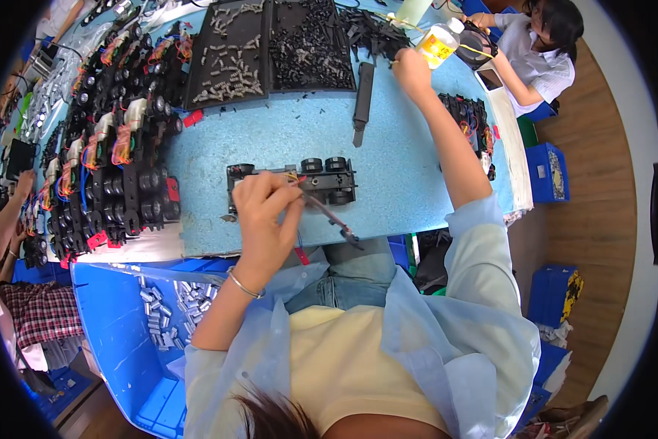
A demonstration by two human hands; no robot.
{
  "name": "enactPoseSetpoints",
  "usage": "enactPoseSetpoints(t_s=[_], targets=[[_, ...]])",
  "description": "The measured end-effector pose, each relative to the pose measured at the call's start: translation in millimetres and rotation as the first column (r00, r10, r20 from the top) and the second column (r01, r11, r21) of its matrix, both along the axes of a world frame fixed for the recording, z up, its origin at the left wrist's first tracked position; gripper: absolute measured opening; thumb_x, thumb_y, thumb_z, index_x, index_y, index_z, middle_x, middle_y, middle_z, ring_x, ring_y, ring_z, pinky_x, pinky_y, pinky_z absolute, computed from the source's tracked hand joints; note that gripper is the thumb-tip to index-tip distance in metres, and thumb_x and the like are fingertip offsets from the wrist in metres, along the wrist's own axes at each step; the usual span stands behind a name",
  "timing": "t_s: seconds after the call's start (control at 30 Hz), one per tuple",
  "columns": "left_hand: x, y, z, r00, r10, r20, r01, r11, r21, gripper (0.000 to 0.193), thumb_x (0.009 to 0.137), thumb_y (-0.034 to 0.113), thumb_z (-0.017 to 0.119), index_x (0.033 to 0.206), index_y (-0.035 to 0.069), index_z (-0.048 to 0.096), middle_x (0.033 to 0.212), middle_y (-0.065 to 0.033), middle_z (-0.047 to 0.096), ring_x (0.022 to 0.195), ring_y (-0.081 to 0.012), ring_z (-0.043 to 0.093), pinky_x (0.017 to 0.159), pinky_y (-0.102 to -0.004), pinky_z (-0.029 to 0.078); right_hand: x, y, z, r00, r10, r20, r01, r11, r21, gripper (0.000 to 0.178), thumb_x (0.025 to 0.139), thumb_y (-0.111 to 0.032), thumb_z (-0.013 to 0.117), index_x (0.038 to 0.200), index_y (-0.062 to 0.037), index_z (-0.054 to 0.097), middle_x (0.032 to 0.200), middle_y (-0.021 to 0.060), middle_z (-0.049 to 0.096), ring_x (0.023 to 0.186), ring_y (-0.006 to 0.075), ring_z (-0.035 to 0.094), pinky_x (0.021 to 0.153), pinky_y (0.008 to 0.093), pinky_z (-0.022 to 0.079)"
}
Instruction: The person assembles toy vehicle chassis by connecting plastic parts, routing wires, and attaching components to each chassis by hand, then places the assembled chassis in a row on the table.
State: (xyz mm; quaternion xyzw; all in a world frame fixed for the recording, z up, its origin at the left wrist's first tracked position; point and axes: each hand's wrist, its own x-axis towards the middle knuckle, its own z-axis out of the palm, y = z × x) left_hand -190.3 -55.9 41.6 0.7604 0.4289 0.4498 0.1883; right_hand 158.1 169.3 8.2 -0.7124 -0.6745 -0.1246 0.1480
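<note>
A black toy vehicle chassis (333, 180) with wheels lies on the blue table in front of me. My left hand (264, 208) is over its left end, fingers pinched on a thin dark strip (330, 214) that slants down to the right past the table's near edge. Thin coloured wires show beside those fingers. My right arm stretches to the far side, where my right hand (415, 73) is curled next to a clear bottle with a yellow label (439, 45). What its fingertips hold, if anything, is hidden.
Rows of wired black chassis (117, 139) crowd the left. Black trays of metal springs (230, 58) and small black parts (311, 47) stand at the back, beside a long dark bar (363, 102). A blue bin (109, 307) holds silvery cylinders. Co-workers sit at both sides.
</note>
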Motion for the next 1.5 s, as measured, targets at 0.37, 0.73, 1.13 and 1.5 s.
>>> enactPoseSetpoints(t_s=[0.37, 0.73, 1.13, 1.5], targets=[[-0.6, -8.1, -17.7, 0.993, 0.001, -0.118, 0.012, 0.994, 0.104, 0.011, 0.072, 0.004, 0.067, 0.081, 0.008, 0.062, 0.096, -0.0043, 0.058, 0.102, -0.0247, 0.052, 0.096, -0.0447, 0.03, -109.9, -182.1, 63.5, 0.43, 0.377, -0.821, -0.768, 0.63, -0.113, 0.017, 0.095, -0.017, 0.047, 0.101, -0.0037, 0.055, 0.078, -0.0009, 0.059, 0.064, 0.0061, 0.048, 0.065, 0.0225, 0.042], [4.4, -14.7, -26.2, 0.965, 0.027, -0.26, 0.004, 0.993, 0.117, 0.011, 0.07, 0.003, 0.065, 0.079, 0.004, 0.059, 0.115, -0.0095, 0.057, 0.117, -0.0313, 0.05, 0.102, -0.0499, 0.033, -160.9, -207.6, 28.7, 0.599, 0.277, -0.752, -0.484, 0.873, -0.064, 0.015, 0.086, -0.001, 0.059, 0.083, -0.0033, 0.045, 0.066, 0.0006, 0.048, 0.06, 0.0066, 0.039, 0.05, 0.0245, 0.033], [3.3, -15.5, -27.6, 0.993, -0.017, -0.118, 0.023, 0.998, 0.051, 0.011, 0.065, -0.004, 0.061, 0.075, -0.001, 0.057, 0.115, -0.0186, 0.053, 0.116, -0.0367, 0.051, 0.102, -0.055, 0.037, -164.3, -205.0, 28.9, 0.729, 0.415, -0.544, -0.563, 0.816, -0.133, 0.03, 0.081, -0.004, 0.062, 0.067, -0.0025, 0.037, 0.055, 0.0092, 0.035, 0.051, 0.0204, 0.035, 0.048, 0.0329, 0.033], [6.7, -13.1, -24.0, 0.995, -0.026, -0.097, 0.029, 0.999, 0.035, 0.01, 0.067, -0.009, 0.059, 0.074, -0.005, 0.055, 0.114, -0.0215, 0.052, 0.115, -0.0402, 0.051, 0.1, -0.0564, 0.04, -177.0, -134.6, 61.6, 0.782, 0.502, -0.371, -0.609, 0.487, -0.626, 0.021, 0.071, -0.003, 0.06, 0.063, -0.0012, 0.041, 0.056, 0.0133, 0.045, 0.053, 0.0279, 0.048, 0.051, 0.0399, 0.037]])
